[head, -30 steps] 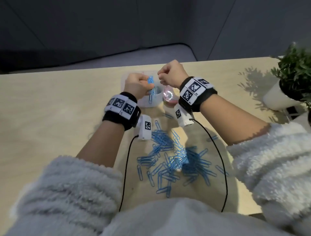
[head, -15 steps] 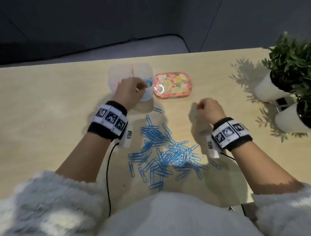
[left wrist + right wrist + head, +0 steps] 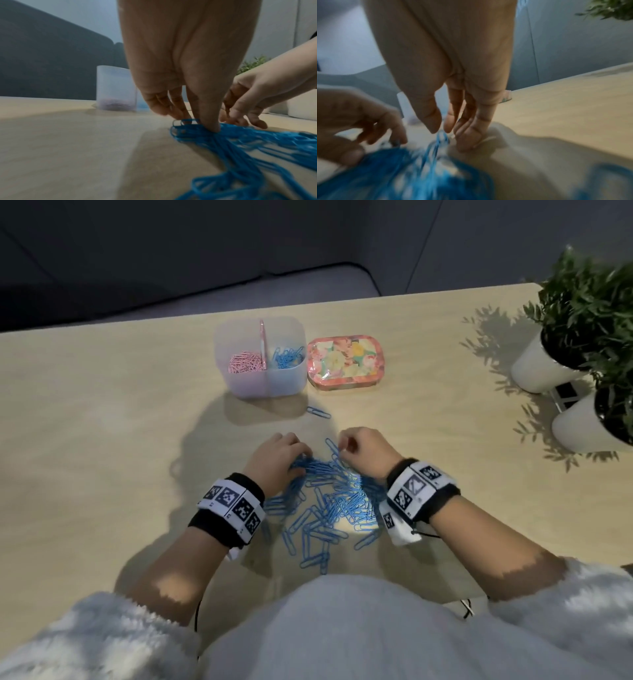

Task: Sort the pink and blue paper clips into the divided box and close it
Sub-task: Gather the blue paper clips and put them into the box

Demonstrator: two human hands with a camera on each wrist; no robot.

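On the wooden counter [image 3: 102,422], both hands have left the divided box [image 3: 260,361]; left hand [image 3: 277,460] and right hand [image 3: 363,453] now pinch blue paper clips [image 3: 329,501] from the near pile.

Right wrist view: blue clip pile [image 3: 399,174] smeared by blur, single clips indistinguishable. Right hand [image 3: 447,75] thumb and forefinger possibly pinch one clip; unclear. Left hand [image 3: 185,67] hides the divided box [image 3: 115,88] right compartment.
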